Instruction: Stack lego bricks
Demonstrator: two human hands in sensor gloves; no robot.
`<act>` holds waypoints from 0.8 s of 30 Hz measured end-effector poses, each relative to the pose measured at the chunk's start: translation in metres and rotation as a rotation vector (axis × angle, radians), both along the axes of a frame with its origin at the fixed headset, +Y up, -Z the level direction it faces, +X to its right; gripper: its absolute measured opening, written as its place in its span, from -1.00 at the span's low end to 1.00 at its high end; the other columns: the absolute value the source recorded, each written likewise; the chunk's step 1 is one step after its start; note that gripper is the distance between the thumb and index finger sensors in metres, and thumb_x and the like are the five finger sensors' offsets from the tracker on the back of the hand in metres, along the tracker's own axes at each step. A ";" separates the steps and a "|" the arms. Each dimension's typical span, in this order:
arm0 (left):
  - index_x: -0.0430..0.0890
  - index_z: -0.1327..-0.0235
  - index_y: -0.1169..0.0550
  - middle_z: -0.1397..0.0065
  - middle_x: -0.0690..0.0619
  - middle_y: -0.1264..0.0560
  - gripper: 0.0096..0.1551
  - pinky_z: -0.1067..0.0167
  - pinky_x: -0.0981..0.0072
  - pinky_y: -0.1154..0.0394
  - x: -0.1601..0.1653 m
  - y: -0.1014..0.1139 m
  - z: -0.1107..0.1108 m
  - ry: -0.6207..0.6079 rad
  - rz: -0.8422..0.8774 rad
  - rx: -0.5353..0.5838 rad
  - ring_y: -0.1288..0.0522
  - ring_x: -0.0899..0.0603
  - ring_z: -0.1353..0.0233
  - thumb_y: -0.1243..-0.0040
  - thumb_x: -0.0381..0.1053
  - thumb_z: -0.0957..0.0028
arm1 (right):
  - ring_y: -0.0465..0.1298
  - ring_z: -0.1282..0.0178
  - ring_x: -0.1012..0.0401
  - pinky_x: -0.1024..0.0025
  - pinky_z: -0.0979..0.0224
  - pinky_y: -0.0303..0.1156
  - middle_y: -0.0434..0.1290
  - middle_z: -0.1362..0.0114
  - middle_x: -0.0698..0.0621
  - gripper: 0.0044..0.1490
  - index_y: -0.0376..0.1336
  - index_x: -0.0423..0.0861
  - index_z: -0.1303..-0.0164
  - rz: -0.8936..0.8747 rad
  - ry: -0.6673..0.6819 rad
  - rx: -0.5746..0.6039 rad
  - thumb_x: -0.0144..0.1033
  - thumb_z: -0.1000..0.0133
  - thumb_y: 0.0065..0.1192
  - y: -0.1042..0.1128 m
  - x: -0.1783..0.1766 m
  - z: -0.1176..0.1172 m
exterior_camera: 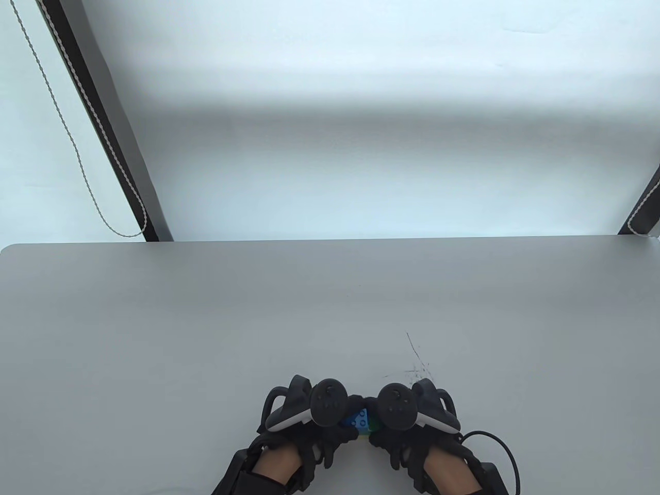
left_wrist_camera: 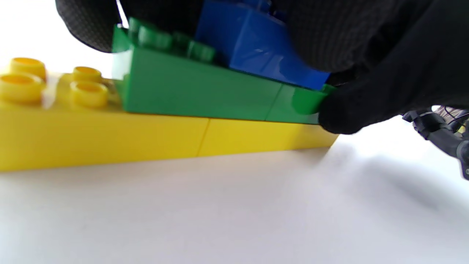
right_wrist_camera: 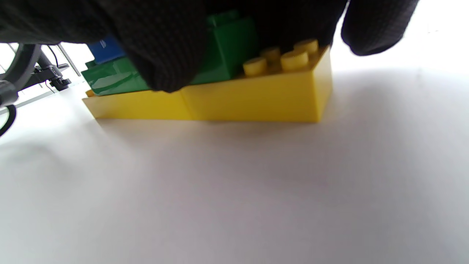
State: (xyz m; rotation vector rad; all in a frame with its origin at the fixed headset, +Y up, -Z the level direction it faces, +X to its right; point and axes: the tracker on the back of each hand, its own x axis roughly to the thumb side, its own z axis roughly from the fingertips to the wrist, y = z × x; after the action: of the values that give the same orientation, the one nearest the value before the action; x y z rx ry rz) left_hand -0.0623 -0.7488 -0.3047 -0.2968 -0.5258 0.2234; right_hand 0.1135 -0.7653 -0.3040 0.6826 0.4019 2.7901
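Observation:
A stack of bricks stands on the grey table (exterior_camera: 206,335) at the near edge. A long yellow brick (left_wrist_camera: 110,135) lies at the bottom, a green brick (left_wrist_camera: 190,88) sits on it, and a blue brick (left_wrist_camera: 256,47) sits on the green one. Yellow studs stay bare at one end (right_wrist_camera: 282,58). My left hand (exterior_camera: 330,433) covers the blue brick from above, and a fingertip (left_wrist_camera: 348,113) touches the green brick's end. My right hand (exterior_camera: 397,438) grips the stack, with fingers (right_wrist_camera: 165,55) over the green brick (right_wrist_camera: 227,47). In the table view only a blue patch (exterior_camera: 360,418) shows between the hands.
The table's far edge (exterior_camera: 330,240) runs across mid-frame. A black post (exterior_camera: 103,124) with a hanging cord stands behind it on the left, another post (exterior_camera: 644,206) on the right. Scratch marks (exterior_camera: 415,361) lie beyond my right hand. A black cable (exterior_camera: 508,451) loops by my right wrist.

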 end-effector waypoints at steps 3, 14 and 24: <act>0.16 -0.39 -0.39 -0.49 -0.05 -0.45 -0.23 -0.35 -0.28 -0.35 -0.002 0.002 0.003 -0.008 -0.015 0.016 -0.42 -0.25 -0.45 -0.25 0.26 0.17 | 0.50 -0.32 -0.14 -0.21 -0.34 0.40 0.44 -0.40 -0.18 -0.11 0.20 -0.16 -0.35 0.009 0.005 0.006 -0.12 0.18 0.45 0.001 0.000 0.001; 0.10 -0.40 -0.42 -0.53 -0.08 -0.42 -0.22 -0.36 -0.30 -0.33 -0.019 0.017 0.005 0.019 -0.063 0.050 -0.37 -0.28 -0.49 -0.21 0.28 0.15 | 0.49 -0.32 -0.19 -0.25 -0.33 0.37 0.44 -0.40 -0.21 -0.14 0.22 -0.17 -0.34 0.014 0.026 0.058 -0.03 0.12 0.35 0.012 0.003 0.008; 0.09 -0.41 -0.41 -0.55 -0.09 -0.38 -0.23 -0.37 -0.32 -0.29 -0.041 0.028 -0.002 0.097 -0.016 0.083 -0.34 -0.29 -0.51 -0.19 0.27 0.13 | 0.47 -0.34 -0.19 -0.33 -0.36 0.28 0.43 -0.42 -0.22 -0.13 0.22 -0.17 -0.35 -0.019 -0.012 0.149 0.00 0.11 0.32 0.030 0.017 0.008</act>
State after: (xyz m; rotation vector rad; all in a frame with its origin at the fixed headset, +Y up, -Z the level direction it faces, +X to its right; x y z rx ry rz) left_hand -0.1035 -0.7206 -0.3063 -0.2082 -0.4357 0.1990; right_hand 0.1307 -0.7356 -0.2965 0.6978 0.1847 2.8252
